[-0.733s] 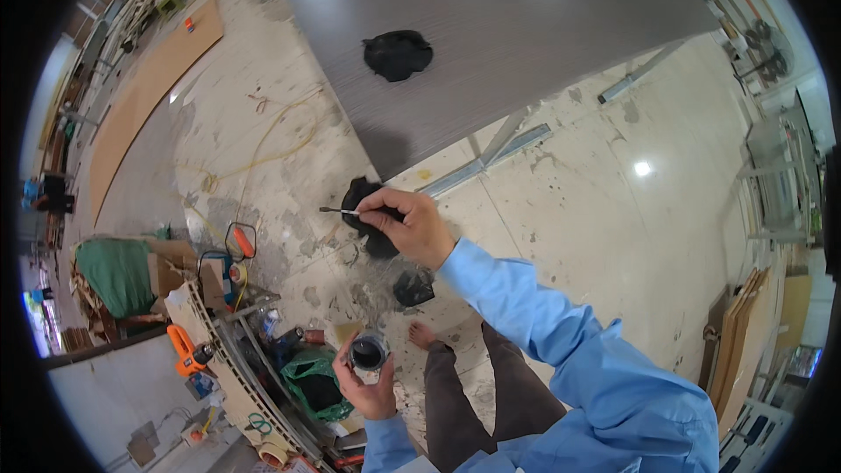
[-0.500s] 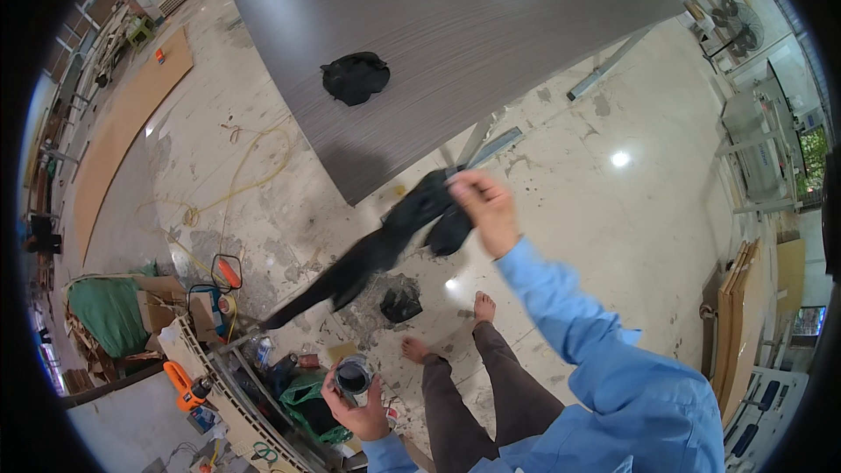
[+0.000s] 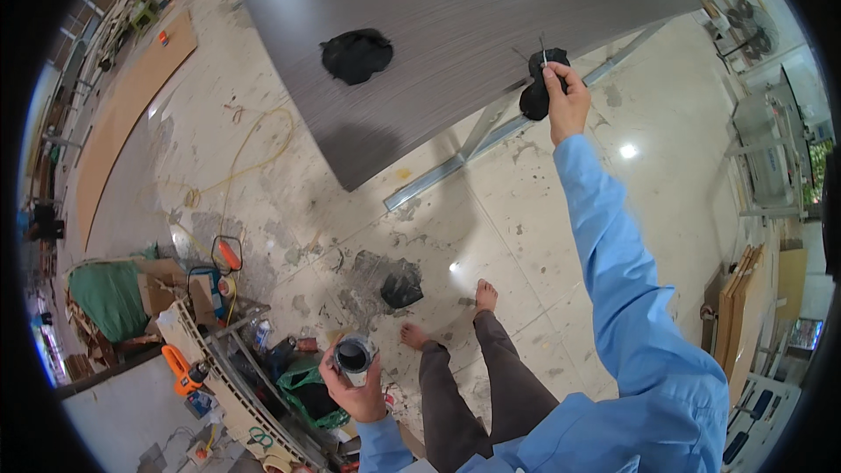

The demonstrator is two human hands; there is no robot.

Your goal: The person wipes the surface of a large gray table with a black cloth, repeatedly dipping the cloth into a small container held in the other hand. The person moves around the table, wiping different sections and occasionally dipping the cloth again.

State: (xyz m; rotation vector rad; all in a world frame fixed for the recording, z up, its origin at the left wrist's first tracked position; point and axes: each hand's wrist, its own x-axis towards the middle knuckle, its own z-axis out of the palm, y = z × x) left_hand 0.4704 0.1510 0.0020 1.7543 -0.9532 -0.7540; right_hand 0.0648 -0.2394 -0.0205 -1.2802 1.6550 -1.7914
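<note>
My right hand [image 3: 568,103] reaches out to the near edge of the large dark brown table [image 3: 438,61]. Its thumb and fingers pinch a limp black piece [image 3: 533,101], cloth or plastic, which bunches up beside the edge. A thin pale sliver stands up at the fingertips; what it is I cannot make out. Low in front of me, my left hand [image 3: 357,396] is closed round a short grey round container [image 3: 354,354] with a dark inside. Another crumpled black piece [image 3: 356,56] lies on the tabletop, to the left.
A dark crumpled sheet [image 3: 401,285] lies on the stained floor before my feet. At lower left stand a cluttered rack [image 3: 215,377], an orange heat gun [image 3: 182,370] and a green bag [image 3: 311,398]. Yellow cord [image 3: 232,177] trails across the floor. Boards [image 3: 736,324] lean at right.
My right hand has swung forward and right to the table edge, carrying the black piece, which trailed out long to the left and is now bunched. The left hand stays nearly in place.
</note>
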